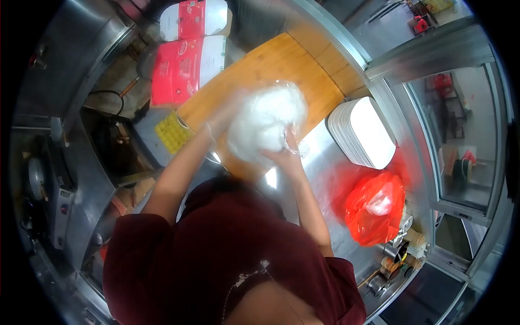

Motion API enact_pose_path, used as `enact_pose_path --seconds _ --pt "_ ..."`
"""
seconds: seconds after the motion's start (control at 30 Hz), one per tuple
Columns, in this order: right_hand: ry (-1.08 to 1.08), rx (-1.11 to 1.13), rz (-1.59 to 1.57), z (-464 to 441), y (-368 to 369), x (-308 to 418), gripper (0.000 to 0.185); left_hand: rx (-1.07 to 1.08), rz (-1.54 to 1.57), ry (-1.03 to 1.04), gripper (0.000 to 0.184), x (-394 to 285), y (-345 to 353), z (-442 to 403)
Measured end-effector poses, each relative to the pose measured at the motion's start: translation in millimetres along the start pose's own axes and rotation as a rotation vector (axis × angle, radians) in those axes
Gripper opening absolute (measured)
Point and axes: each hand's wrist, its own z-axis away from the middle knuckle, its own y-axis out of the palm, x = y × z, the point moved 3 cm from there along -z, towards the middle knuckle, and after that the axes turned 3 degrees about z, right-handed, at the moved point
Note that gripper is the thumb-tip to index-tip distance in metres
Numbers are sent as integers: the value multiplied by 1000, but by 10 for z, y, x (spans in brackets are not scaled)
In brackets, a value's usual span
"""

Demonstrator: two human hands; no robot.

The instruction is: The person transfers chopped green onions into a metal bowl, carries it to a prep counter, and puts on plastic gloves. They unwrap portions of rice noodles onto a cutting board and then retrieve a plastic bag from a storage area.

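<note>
A large white bundle in a clear plastic bag [265, 116] is between my hands, over a wooden board [271, 59]. Its contents look white and soft, but blur hides what they are. My right hand [286, 156] grips the near right side of the bag, with loose plastic around the fingers. At the bag's left side is my left hand [221, 120], smeared by motion, its fingers hidden behind or against the plastic. I cannot tell whether the bundle rests on the board or hangs just above it.
White trays [368, 132] stand stacked on the steel counter [325, 189] to the right. Nearer me lies a red plastic bag [376, 208], beside jars and tins [398, 252]. Red and white cartons [181, 70] and a yellow egg tray [173, 132] sit left. A metal-framed window borders the right.
</note>
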Motion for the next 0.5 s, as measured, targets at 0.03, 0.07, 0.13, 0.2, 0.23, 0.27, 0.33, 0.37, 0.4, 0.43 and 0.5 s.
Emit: enact_pose_path --seconds 0.03,0.07,0.13,0.2,0.23,0.27,0.33,0.37,0.4,0.43,0.5 --pt "127 104 -159 -23 -27 -65 95 23 -37 54 49 1 71 11" --pt "249 207 -319 -31 -18 -118 103 47 -77 112 48 -16 122 7" --pt "75 171 -170 -19 -18 -141 107 71 -30 56 46 -9 168 -32" --pt "-56 62 186 69 35 -341 103 120 10 48 44 106 160 -78" --pt "-104 -32 470 136 108 -452 97 160 26 72 44 202 157 -128" --pt "-89 -60 564 183 102 -565 94 201 41 99 44 282 149 -180" --pt "11 -49 558 280 59 -397 90 352 142 94 44 239 308 -106" --pt "91 -9 459 336 15 -258 90 428 192 90 44 212 419 -43" --pt "119 -30 458 410 -38 -174 90 462 244 37 44 169 542 74" --pt "148 -49 455 495 -96 -116 91 495 296 -19 44 116 684 228" --pt "118 -83 435 613 -252 -55 85 555 390 -71 43 329 943 279"
